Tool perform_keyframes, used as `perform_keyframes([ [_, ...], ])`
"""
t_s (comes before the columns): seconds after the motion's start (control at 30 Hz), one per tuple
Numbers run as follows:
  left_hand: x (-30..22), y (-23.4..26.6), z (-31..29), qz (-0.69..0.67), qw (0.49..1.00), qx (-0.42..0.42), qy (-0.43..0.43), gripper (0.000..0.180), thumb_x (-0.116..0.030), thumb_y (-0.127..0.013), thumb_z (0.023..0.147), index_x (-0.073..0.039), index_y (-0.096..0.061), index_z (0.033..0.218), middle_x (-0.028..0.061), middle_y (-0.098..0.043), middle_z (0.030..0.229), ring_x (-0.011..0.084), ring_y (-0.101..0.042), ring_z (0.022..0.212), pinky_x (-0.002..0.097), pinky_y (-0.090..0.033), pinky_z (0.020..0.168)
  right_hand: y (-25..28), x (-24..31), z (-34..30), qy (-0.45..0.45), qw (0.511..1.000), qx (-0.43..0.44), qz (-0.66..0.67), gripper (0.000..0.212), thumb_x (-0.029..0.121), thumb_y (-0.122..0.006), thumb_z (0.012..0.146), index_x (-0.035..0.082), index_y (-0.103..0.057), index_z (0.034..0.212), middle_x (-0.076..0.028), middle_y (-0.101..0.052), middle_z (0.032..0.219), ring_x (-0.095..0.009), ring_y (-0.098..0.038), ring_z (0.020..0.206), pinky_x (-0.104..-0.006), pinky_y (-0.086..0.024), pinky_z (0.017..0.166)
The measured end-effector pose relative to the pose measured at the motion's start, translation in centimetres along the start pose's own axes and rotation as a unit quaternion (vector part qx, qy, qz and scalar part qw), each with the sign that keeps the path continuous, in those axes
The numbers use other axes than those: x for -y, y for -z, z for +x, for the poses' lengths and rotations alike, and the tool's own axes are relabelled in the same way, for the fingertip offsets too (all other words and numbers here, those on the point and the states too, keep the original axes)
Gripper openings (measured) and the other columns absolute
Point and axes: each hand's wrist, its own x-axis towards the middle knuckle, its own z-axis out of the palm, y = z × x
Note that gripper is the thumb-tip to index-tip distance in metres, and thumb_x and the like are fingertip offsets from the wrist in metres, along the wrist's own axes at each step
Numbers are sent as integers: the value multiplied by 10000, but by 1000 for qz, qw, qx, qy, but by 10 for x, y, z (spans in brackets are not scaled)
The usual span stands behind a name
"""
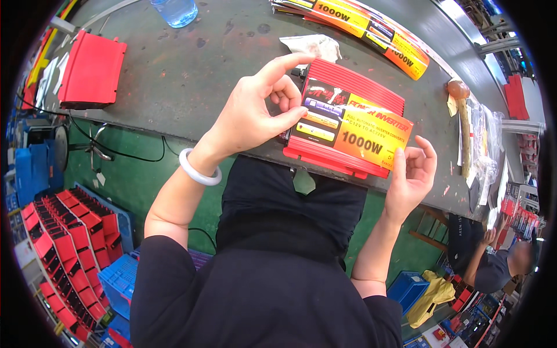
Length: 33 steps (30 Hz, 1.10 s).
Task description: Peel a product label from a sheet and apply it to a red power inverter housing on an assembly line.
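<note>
A red finned power inverter (362, 81) lies at the table's near edge, in front of my body. Over its top face is a yellow, orange and black label (371, 132), its right end reaching past the case. My left hand (258, 101) pinches the label's left edge between thumb and curled fingers, while its index finger stretches to the inverter's far left corner. At the other end, my right hand (413, 174) has its thumb on the label's right edge, with the fingers bent behind. Whether the label's underside touches the case all over is hidden.
Another red case (93, 69) stands at the left. Beyond lie a stack of labels (354, 23), a crumpled white cloth (313, 46) and a blue-tinted cup (176, 11). A wooden-handled mallet (464, 127) lies right. Red cases (75, 243) are stacked lower left; a co-worker (493, 267) sits lower right.
</note>
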Motion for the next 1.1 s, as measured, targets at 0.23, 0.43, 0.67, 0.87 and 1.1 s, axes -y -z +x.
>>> perform_keyframes([
  [0.23,0,-1,1,16,1000,-2,-20,628,9,-678,765,-92,-500,1359,-1,-619,710,70,-540,635,221,-465,640,1,-1,0,13,1000,-5,-9,366,-65,-634,841,1,-533,1187,8,-544,785,-58,-509,736,-201,-410,722],
  [0.43,-2,3,0,14,1000,12,-6,657,19,-678,773,-64,-461,1387,-9,-606,720,57,-527,659,212,-445,659,1,-4,-1,33,999,12,-34,371,-46,-618,879,9,-511,1229,18,-524,805,-35,-488,734,-164,-384,666],
  [0.67,2,1,0,7,1000,2,-12,633,-10,-687,769,-90,-495,1367,-5,-612,703,66,-523,634,222,-447,639,1,-3,-1,31,999,12,-32,370,-46,-618,879,8,-511,1229,15,-527,808,-37,-494,741,-167,-390,672],
  [0.87,2,1,0,14,1000,1,-9,619,-8,-686,772,-90,-501,1356,-5,-612,707,73,-527,637,227,-445,639,1,-4,0,30,999,13,-26,372,-46,-619,878,5,-510,1230,14,-527,809,-39,-495,742,-170,-394,678],
  [1.1,0,2,1,25,999,26,-11,649,27,-680,783,-25,-450,1388,-15,-599,746,46,-518,698,205,-429,680,1,-3,0,32,999,2,-29,375,-59,-634,852,-1,-524,1205,10,-538,801,-53,-511,747,-191,-411,715],
])
